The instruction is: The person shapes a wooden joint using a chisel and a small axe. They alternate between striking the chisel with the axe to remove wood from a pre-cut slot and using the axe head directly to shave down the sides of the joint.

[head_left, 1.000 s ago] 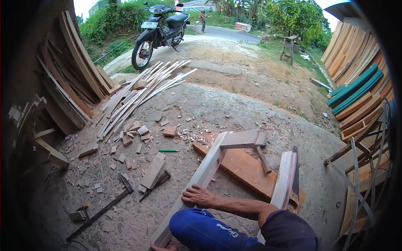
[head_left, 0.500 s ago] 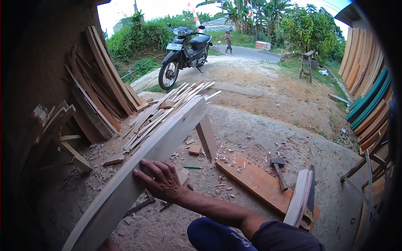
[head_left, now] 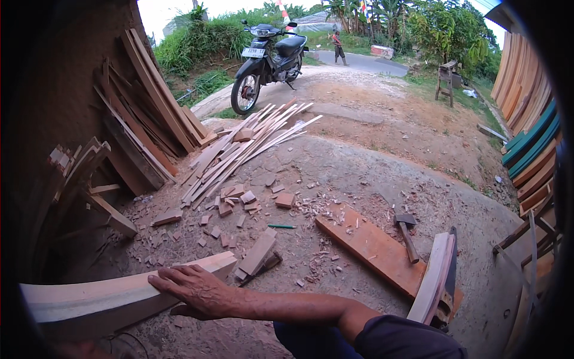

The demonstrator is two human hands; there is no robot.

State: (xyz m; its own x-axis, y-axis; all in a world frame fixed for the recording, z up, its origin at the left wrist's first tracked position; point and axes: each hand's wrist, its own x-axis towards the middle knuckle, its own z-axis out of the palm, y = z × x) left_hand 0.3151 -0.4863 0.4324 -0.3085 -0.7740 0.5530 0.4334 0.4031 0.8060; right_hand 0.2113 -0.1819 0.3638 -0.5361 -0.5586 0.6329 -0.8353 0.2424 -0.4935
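A long pale wooden beam (head_left: 113, 299) with a slightly curved top lies across the lower left, its squared end pointing to the right. My right hand (head_left: 194, 290) is closed over the beam near that end, fingers across the top and thumb lower on the near side. Only a dim part of my left hand (head_left: 84, 349) shows beneath the beam at the lower left edge; its fingers are hidden. Just past the beam's end lies a short wooden block (head_left: 258, 251), and a green pencil (head_left: 281, 226) rests on the ground beyond it.
An orange-brown plank (head_left: 365, 248), an axe (head_left: 406, 236) and a handsaw (head_left: 447, 287) beside a pale curved piece (head_left: 431, 278) lie at right. Thin strips (head_left: 245, 149) are piled ahead. Boards (head_left: 161, 90) lean at left; a motorcycle (head_left: 269, 66) stands beyond.
The beam has swung down and left from its raised slant, uncovering offcuts on the ground. My right hand has moved lower and left with it. The person on the road has shifted right.
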